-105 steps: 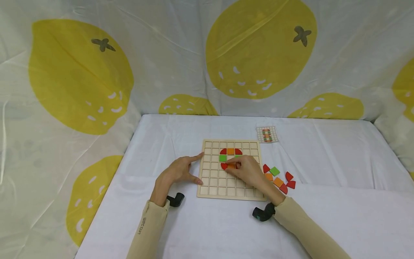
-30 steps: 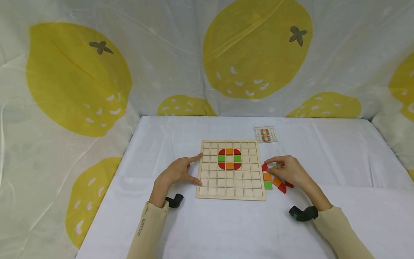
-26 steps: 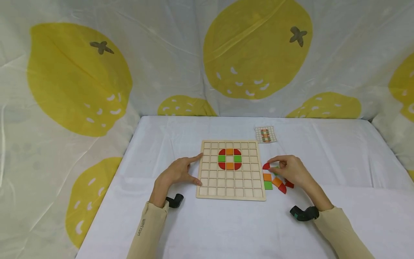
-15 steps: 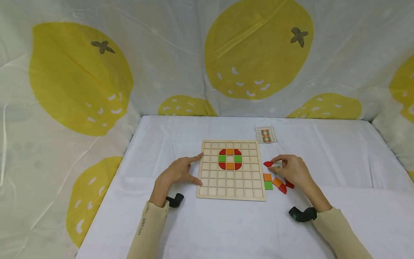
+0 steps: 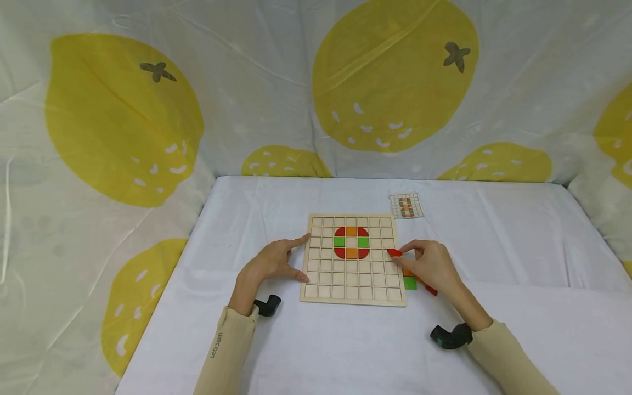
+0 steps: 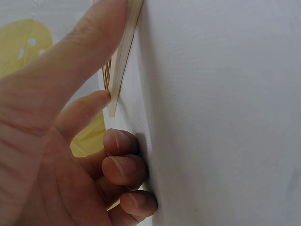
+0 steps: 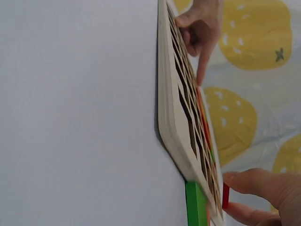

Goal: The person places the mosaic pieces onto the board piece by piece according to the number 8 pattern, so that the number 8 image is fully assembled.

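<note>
A wooden grid board (image 5: 326, 285) lies on the white cloth. Set in its squares is a ring of red, orange and green tiles (image 5: 351, 253), with a bare square in the middle. Between thumb and index finger, my right hand (image 5: 434, 266) pinches a red quarter-round tile (image 5: 394, 253) over the board's right edge; the same red tile (image 7: 225, 195) shows edge-on in the right wrist view. My left hand (image 5: 269, 262) touches the board's left edge with extended thumb and index finger. In the left wrist view, its other fingers (image 6: 124, 169) are bent beside the board (image 6: 123, 56).
A small pattern card (image 5: 406, 206) lies behind the board at the right. Loose tiles, including a green square (image 5: 410, 282), sit by the board's right edge, partly hidden under my right hand. A lemon-print cloth (image 5: 266, 104) hangs behind the table.
My right hand has put a red tile into the ring's lower part, gone to the loose tiles, and brought another red tile left to the board's edge. My left hand stays put.
</note>
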